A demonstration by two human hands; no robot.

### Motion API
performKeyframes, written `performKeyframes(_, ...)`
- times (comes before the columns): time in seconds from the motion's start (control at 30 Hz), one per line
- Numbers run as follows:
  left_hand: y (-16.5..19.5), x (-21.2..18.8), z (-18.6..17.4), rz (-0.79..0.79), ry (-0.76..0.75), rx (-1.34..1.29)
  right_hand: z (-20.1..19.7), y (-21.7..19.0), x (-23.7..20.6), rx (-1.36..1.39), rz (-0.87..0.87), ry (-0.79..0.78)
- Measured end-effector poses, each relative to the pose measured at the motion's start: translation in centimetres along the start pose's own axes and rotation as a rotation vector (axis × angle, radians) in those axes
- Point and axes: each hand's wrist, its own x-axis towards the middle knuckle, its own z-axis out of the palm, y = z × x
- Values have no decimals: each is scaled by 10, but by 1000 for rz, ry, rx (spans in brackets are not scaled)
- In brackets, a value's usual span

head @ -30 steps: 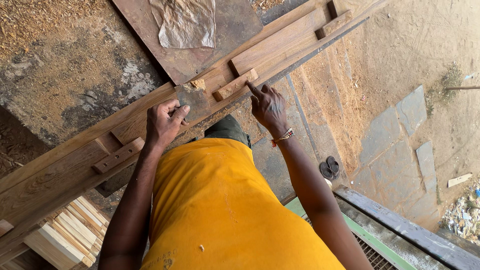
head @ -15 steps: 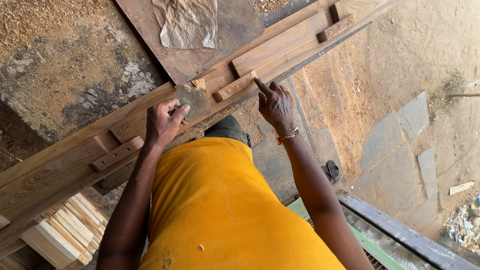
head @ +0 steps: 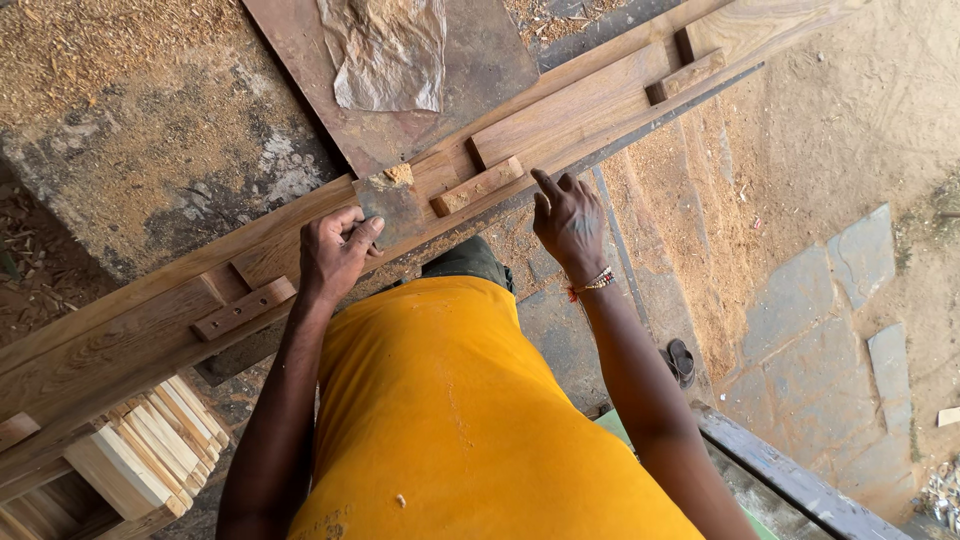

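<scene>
Left hand (head: 335, 255) pinching a flat scraper (head: 392, 208) with filler paste onto the long wooden frame (head: 560, 110); right hand (head: 568, 218) empty, fingers loose, steadying its edge.

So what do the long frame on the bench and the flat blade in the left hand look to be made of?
The long frame looks like bare, unfinished wood: tan boards with visible grain, short cross blocks and sawdust around. The flat blade, held by the left hand, looks like dull grey metal, matte and stained, with a lump of tan paste on it, possibly filler. The right hand rests at the frame's edge.
</scene>
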Motion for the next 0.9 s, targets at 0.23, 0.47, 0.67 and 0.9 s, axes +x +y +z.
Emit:
performKeyframes(0.23,7,-3,-3,-95,93,-45,7,26,-1,386,251,36)
performKeyframes(0.47,13,-7,9,-125,219,-102,-3,51,41,807,258,175)
performKeyframes(0.67,9,-29,22,-156,360,-202,-11,45,80,1147,160,86)
performKeyframes(0.9,-3,-94,43,-310,600,-173,12,8,98,1140,10,-280)
